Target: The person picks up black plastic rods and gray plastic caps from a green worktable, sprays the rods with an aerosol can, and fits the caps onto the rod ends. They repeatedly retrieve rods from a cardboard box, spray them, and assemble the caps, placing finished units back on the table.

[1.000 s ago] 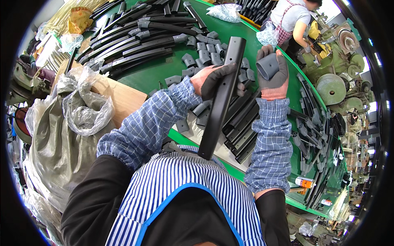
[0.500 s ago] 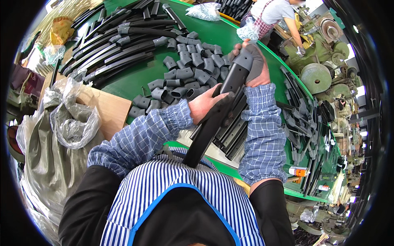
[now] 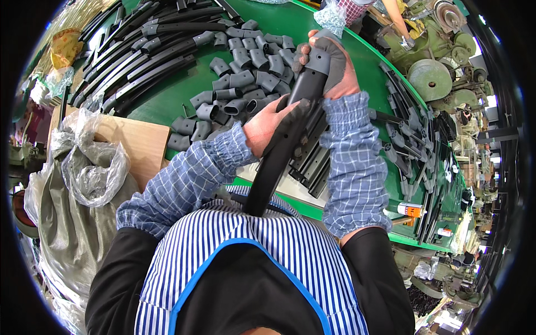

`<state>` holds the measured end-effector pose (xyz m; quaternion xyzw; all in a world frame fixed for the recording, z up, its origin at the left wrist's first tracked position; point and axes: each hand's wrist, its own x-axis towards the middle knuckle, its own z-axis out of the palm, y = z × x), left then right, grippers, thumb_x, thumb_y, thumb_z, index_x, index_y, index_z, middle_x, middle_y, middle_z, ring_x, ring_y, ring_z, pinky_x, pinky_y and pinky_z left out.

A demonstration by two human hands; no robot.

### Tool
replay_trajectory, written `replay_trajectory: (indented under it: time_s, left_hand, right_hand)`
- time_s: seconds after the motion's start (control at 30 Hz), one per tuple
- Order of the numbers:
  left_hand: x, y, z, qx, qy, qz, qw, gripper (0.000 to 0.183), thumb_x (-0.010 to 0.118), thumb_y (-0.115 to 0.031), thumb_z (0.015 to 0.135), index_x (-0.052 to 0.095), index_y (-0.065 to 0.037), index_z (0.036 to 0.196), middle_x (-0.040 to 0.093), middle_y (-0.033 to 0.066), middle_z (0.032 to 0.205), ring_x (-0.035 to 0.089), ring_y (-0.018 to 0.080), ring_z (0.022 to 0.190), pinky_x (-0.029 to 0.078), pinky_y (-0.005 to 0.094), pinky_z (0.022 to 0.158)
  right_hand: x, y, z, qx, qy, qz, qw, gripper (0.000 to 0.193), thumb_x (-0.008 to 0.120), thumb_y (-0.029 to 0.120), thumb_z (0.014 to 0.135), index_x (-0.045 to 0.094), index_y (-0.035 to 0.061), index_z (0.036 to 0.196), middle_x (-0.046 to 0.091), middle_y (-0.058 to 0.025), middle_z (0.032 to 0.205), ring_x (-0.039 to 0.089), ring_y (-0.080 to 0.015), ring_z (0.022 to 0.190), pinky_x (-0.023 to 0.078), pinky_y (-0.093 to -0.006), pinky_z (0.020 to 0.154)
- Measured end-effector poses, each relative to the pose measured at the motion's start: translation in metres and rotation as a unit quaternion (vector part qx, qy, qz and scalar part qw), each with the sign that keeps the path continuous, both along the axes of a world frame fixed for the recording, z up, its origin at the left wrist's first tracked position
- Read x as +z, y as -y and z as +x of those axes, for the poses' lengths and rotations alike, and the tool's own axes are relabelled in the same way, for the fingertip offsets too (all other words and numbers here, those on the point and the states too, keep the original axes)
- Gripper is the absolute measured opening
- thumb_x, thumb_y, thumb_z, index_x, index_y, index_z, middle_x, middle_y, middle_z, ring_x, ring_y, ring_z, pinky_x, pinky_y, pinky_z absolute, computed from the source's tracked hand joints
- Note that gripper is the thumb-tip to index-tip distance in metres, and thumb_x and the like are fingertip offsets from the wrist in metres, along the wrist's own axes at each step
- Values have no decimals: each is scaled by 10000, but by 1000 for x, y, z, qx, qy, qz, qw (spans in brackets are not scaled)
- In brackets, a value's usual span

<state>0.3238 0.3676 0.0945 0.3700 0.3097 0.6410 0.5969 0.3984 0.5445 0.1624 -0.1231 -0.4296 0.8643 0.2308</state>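
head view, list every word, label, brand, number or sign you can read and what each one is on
No readable text in the head view.
White-and-orange can at the right: any printing is too small to read.
Yellow bag at the upper left: any print is too blurred to read.
Black tube and grey connector in the hands: no lettering visible.

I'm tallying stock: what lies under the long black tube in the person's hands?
Below the held tube, more black tubes show to its right, lying on a pale surface. The left hand and held tube hide whatever is directly beneath, so no full count is possible.
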Motion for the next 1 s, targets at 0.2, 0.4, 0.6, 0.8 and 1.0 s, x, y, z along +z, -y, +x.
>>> replay_trajectory:
  time_s: [0.2,0.4,0.6,0.8,1.0]
  left_hand:
    - [-8,-1,6,-4,94,-184,978,362,543,-359,1004,480,-111,1260,619,123,924,663,261,723,563,444,535]
    - [-7,-34,-14,39,47,-183,981,365,441,-389,1038,547,-78,1196,646,98,877,649,220,728,563,358,643]
    - [-55,-84,38,79,-301,158,937,401,565,-251,945,540,-15,1269,583,196,1217,594,325,1118,498,391,963]
    - [-112,-103,143,-53,-580,-150,799,658,699,-256,848,418,-80,1417,396,293,1393,402,470,1288,386,506,1074]
    - [-126,-159,155,35,-731,-106,673,674,718,-261,816,433,-107,1407,409,291,1368,416,471,1244,390,532,1046]
  right_hand:
    - [-36,0,3,-20,-104,-116,988,304,638,270,904,583,57,1113,628,-130,930,635,-266,788,547,-416,742]
    - [-45,51,15,-234,180,168,941,401,636,354,920,593,-16,1066,679,-165,918,671,-308,832,534,-418,802]
    - [-124,110,156,-293,290,388,824,875,708,165,806,228,125,1536,540,-222,1362,563,-372,1242,430,-398,1061]
    - [-159,170,327,-504,414,-19,757,816,728,52,777,331,-10,1487,489,-191,1423,542,-254,1233,435,-354,1048]
    - [-247,97,383,-450,549,191,678,809,764,152,782,361,-19,1462,578,-196,1345,596,-274,1186,461,-335,998]
